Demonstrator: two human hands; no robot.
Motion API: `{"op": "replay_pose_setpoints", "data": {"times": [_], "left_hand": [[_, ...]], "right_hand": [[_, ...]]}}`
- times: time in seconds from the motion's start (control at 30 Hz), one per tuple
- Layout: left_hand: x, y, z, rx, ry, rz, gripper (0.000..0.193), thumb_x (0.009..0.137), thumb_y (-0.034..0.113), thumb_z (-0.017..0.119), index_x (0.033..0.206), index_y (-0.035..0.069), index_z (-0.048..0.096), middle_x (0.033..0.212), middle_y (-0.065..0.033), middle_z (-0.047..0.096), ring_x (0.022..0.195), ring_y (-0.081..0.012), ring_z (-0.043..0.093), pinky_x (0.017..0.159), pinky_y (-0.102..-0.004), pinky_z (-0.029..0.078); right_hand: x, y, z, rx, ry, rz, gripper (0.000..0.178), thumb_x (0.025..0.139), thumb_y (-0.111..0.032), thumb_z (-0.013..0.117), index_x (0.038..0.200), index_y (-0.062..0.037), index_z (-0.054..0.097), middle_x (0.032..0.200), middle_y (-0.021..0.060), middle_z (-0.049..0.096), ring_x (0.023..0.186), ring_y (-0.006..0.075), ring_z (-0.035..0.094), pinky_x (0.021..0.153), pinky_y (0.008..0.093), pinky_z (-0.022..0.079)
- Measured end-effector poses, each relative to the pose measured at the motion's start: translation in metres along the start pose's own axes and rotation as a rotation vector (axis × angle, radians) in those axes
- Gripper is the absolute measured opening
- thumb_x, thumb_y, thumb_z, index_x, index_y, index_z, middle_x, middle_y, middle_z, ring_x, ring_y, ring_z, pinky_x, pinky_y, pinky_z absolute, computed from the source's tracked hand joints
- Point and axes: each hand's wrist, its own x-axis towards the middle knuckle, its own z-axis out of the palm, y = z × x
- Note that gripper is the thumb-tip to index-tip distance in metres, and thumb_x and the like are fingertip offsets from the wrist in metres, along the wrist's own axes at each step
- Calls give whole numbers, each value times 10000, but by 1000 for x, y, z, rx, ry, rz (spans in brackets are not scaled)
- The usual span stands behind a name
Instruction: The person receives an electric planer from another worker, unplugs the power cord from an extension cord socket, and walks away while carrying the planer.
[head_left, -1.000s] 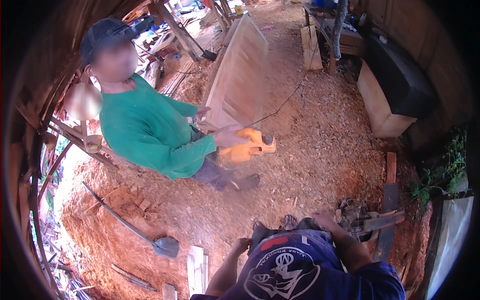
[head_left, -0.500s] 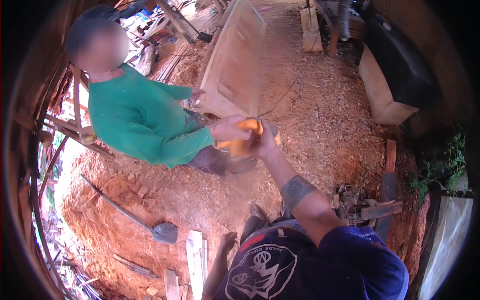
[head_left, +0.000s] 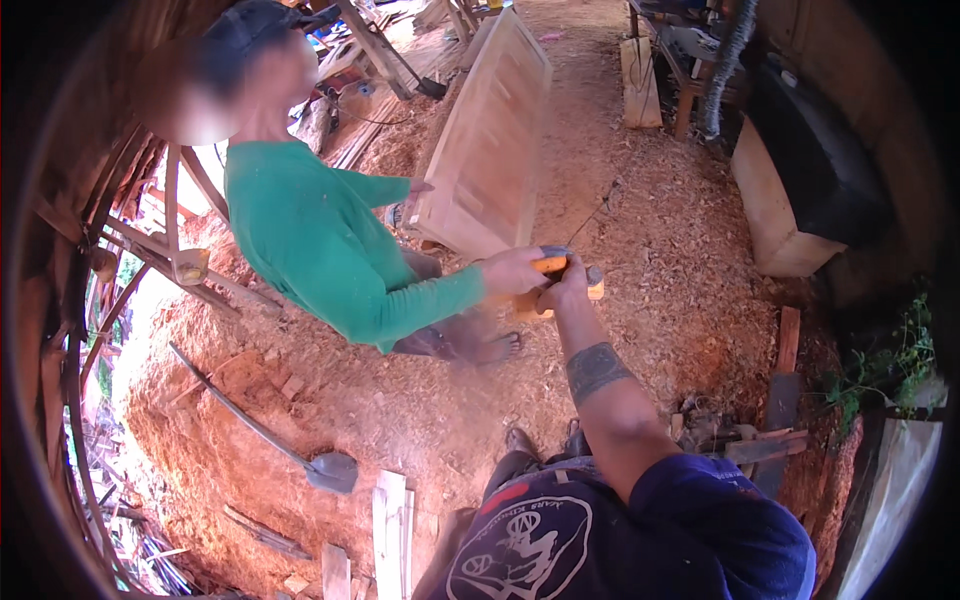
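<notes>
My right hand reaches forward, its fingers closed around the side of an orange-and-black handheld power tool. A co-worker in a green long-sleeved top also grips this tool, with a hand on its left side. Both hands cover much of the tool, so its exact kind is unclear. My left arm hangs low beside my dark shirt, and the fingers of that hand do not show clearly. The co-worker's other hand is at the edge of a large framed wooden panel.
Wood shavings cover the ground. A shovel lies at the left, near some boards. On the right are a long wooden box with a black top, a scrap-wood pile and a green plant.
My right hand and the tool have shifted right and slightly down in the picture, with the co-worker still gripping it. The co-worker's head has turned. The whole view has shifted somewhat.
</notes>
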Motion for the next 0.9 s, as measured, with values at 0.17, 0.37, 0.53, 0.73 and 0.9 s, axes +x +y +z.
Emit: {"op": "replay_pose_setpoints", "data": {"times": [0.17,0.37,0.53,0.73,0.9], "left_hand": [[35,77,-11,-120,23,38,332,831,304,582,993,18,629,867,-86,649,736,-159,618,619,-284,470],[67,94,-16,-302,-10,-64,304,829,269,592,1017,33,625,913,-86,643,732,-186,624,622,-305,481],[63,65,-21,50,-43,266,286,820,259,591,983,29,641,899,-94,650,756,-181,629,639,-309,484],[71,43,-27,186,-77,183,270,810,257,597,952,35,655,908,-110,661,785,-188,628,676,-317,484],[86,16,-32,313,-69,204,278,810,262,607,959,32,653,853,-100,662,747,-154,613,638,-310,485]], "right_hand": [[5,-40,0,-28,62,43,412,806,-365,469,1077,-57,505,1116,126,531,1047,320,493,937,484,369],[42,-100,-48,59,-47,-35,460,858,-429,400,1172,-102,477,1183,140,516,1076,317,497,923,494,381],[4,-136,-35,21,196,-61,531,876,-503,294,1170,-119,514,1198,83,539,1114,290,471,1016,475,259],[25,-217,-155,-97,174,-183,631,844,-578,266,1259,-129,423,1359,70,380,1245,293,315,1033,535,129],[-33,-252,-232,-191,302,-244,494,828,-539,368,1161,-197,494,1215,55,499,1148,271,414,980,584,198]]}}
